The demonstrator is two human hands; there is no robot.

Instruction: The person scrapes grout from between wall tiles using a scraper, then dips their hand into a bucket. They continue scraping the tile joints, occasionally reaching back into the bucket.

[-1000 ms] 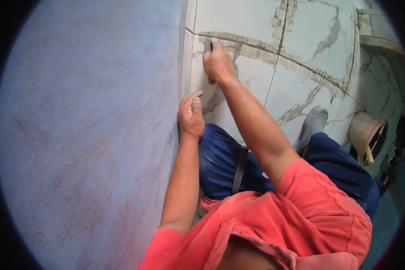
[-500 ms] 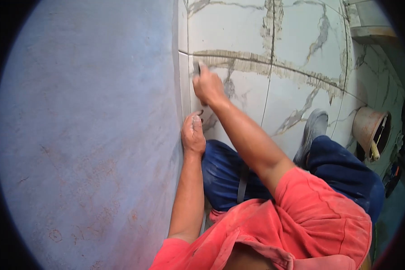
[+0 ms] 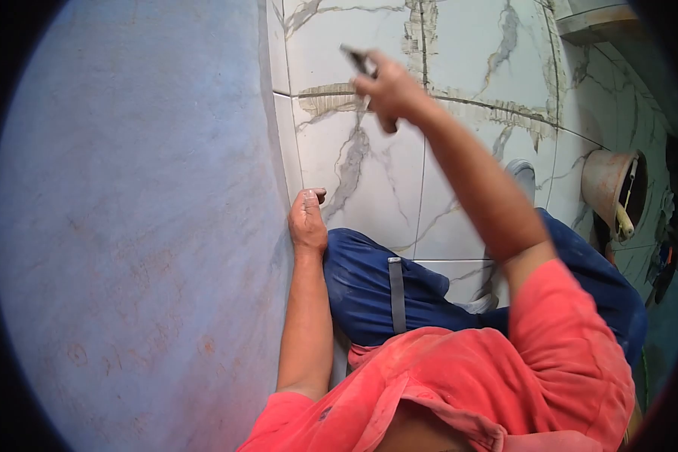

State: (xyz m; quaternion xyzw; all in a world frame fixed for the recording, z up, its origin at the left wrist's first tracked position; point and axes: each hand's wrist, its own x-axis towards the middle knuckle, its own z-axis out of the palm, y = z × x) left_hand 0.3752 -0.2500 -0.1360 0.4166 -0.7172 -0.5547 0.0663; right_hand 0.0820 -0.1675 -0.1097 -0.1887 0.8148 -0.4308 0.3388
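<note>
My right hand (image 3: 395, 89) is raised over the tiled floor, closed around a putty knife (image 3: 359, 60) with a dark blade, blurred by motion. The handle's end sticks out below the fist. Beneath it are white, grey-veined tiles (image 3: 369, 177), with grey-brown grout (image 3: 328, 99) smeared in streaks along the joints. Low by the skirting tile (image 3: 282, 135), my left hand (image 3: 307, 218) is closed, its thumb on top and its fingers curled. Pale residue marks the thumb. What lies inside that hand, if anything, is hidden.
A blue-grey wall (image 3: 143, 188) runs along the left. At the right, a dirty bucket (image 3: 603, 181) lies tipped, with a pale-handled tool (image 3: 624, 220) at its mouth. My bent knee in blue trousers (image 3: 361, 294) is close to the left hand. A ledge (image 3: 599, 21) juts in at upper right.
My right hand has swung up and to the right with the putty knife, away from the corner by the wall. My left hand stays by the skirting. The view has shifted slightly.
</note>
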